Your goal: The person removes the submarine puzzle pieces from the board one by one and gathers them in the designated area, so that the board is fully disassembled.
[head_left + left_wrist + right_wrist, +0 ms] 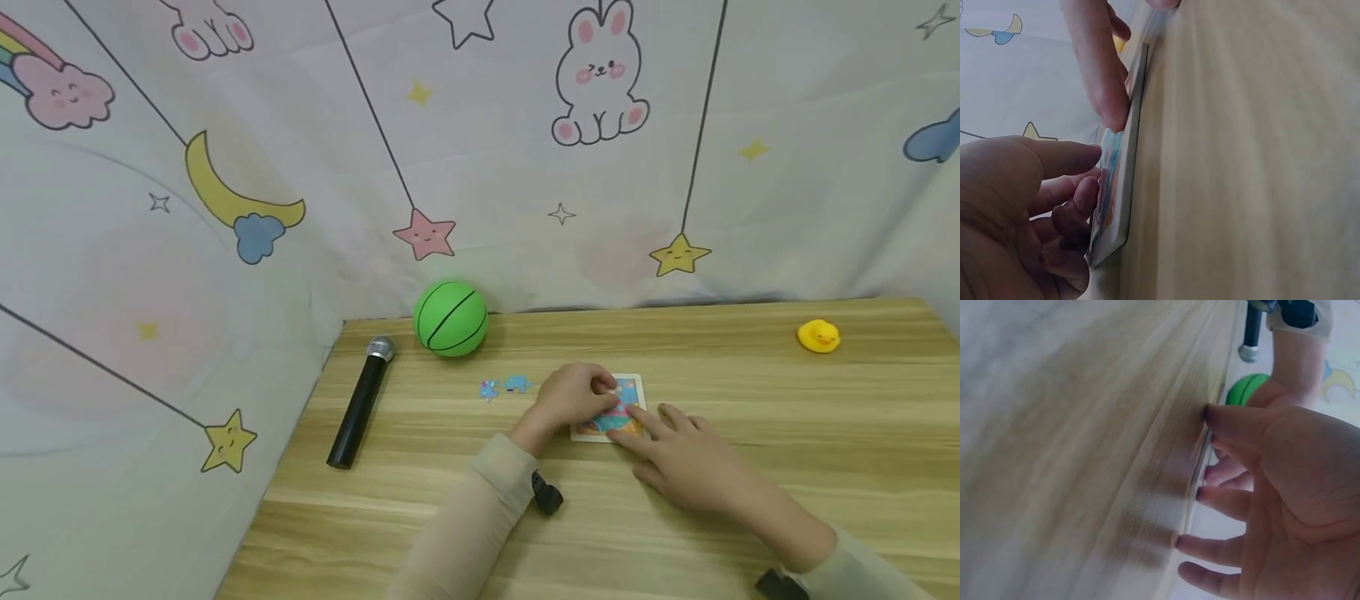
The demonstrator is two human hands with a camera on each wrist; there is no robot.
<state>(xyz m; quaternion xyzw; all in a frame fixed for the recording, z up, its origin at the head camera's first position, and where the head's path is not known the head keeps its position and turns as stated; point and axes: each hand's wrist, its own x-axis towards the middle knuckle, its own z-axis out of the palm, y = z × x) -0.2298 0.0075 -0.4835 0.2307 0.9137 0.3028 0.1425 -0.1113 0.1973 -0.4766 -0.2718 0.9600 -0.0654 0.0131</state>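
Biggest thing on my feed is the pale cartoon backdrop [510,167], all bunnies, stars and moons, hanging behind and to the left of the wood-grain table [750,358]. Next up, two beige sleeves, the left sleeve [465,517] reaching in from the bottom and the right sleeve [855,567] from the lower right corner.

Right hand [686,458] is spread out, fingers pretty much straight, and from the head cam I get two of its fingertips resting on the little picture puzzle. Left hand [573,393] is over the same puzzle with its fingers bent in toward the thumb. Even on the left wrist cam I honestly can't tell if it's pinching a piece or just touching the surface, fingers are in the way.

Going down in size: a black microphone [360,406] lies at the table's left side, silver head pointing away from me, and a green basketball [450,318] sits by the back edge just right of that head. The puzzle [628,390] lies flat between the hands, cream border, blue, pink and orange art, partly covered for me. Yellow rubber duck [819,336] is way off at the back right. Tiniest are two loose blue pieces [517,383], side by side between the ball and the left hand.
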